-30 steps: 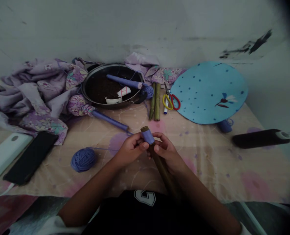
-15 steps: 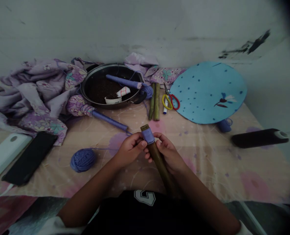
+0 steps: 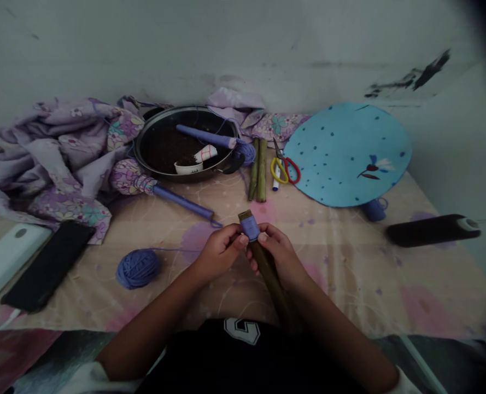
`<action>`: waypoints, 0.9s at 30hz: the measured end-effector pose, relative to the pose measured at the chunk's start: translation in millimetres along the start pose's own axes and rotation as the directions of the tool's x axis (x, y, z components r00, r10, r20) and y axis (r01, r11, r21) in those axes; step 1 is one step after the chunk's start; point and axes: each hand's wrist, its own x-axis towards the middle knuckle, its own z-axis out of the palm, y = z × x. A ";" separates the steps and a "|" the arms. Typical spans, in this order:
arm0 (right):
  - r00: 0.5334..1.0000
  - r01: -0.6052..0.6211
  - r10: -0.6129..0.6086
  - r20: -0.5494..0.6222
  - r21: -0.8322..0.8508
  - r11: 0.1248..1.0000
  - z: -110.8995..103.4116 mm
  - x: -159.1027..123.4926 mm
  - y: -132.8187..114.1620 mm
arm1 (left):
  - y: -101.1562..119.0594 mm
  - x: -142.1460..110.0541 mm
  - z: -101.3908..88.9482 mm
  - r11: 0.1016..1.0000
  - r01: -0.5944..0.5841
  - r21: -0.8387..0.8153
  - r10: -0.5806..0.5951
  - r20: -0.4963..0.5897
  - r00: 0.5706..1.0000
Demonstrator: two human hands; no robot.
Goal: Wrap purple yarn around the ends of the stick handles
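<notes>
We had the brown stick [image 3: 270,273] at the lower centre of the frame, a blue yarn band [image 3: 250,227] round its upper end; the fingers of our right hand [image 3: 282,251] were closed on the shaft just below the band, while those of our left hand [image 3: 220,249] curled in at its left edge, how tightly we could not tell. We judged the stick light, stiff and slick where bare, the yarn soft and apt to slip, so the bare shaft seemed our surest hold.
</notes>
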 end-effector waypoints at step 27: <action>1.000 -0.002 0.002 0.016 0.017 1.000 -0.7 1.3 6.0 | -1.9 -4.1 -0.1 0.972 0.132 -0.193 -0.128 0.032 0.991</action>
